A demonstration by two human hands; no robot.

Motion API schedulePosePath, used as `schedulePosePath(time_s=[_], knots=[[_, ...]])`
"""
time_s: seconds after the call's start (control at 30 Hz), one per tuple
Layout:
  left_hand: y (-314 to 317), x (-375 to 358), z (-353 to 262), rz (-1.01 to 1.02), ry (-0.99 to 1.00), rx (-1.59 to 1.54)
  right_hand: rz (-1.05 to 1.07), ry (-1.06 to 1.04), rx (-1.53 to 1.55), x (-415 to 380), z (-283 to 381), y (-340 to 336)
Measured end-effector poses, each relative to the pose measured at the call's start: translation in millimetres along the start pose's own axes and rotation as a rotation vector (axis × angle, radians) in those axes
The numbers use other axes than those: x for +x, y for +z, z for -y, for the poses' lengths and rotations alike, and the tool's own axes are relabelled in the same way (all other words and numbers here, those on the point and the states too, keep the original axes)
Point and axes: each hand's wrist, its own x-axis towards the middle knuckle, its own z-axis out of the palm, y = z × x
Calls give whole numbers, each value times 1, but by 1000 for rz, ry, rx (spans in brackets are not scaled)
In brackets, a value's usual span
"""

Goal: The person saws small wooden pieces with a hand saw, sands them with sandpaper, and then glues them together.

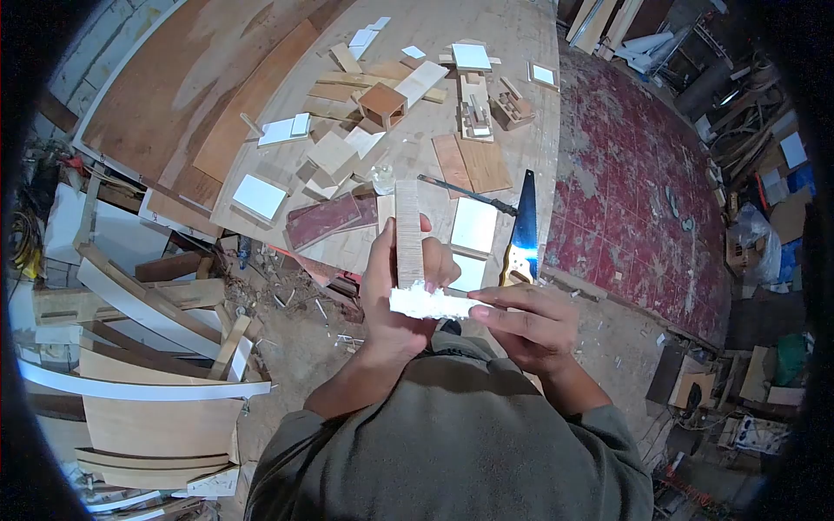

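My left hand is wrapped round a narrow wooden block with fine crosswise lines on its face, held upright above the table's front edge. At the block's lower end is a bright white, ragged-edged piece; its material I cannot make out. My right hand pinches the right end of this white piece between thumb and fingers. Just beyond the hands lie white panels, a handsaw with its blade pointing away, and a thin dark rod-like tool.
On the wooden table are a small wooden box, reddish-brown boards, a clear glass jar and several wood offcuts. Curved wooden parts are piled at the left. A worn red floor spreads to the right.
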Motion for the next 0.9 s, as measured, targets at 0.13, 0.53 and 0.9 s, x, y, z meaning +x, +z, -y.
schedulePosePath(time_s=[0.13, 0.53, 0.9], knots=[[-7, 7, -4, 34, -40, -172, -4, -14, -10, -3, -7, -9], [1, 12, -4, -18, -45, -149, 3, -23, -23, 8, -11, -8], [0, 10, -7, -30, -85, -195, -25, -51, -50, 16, -15, 0]])
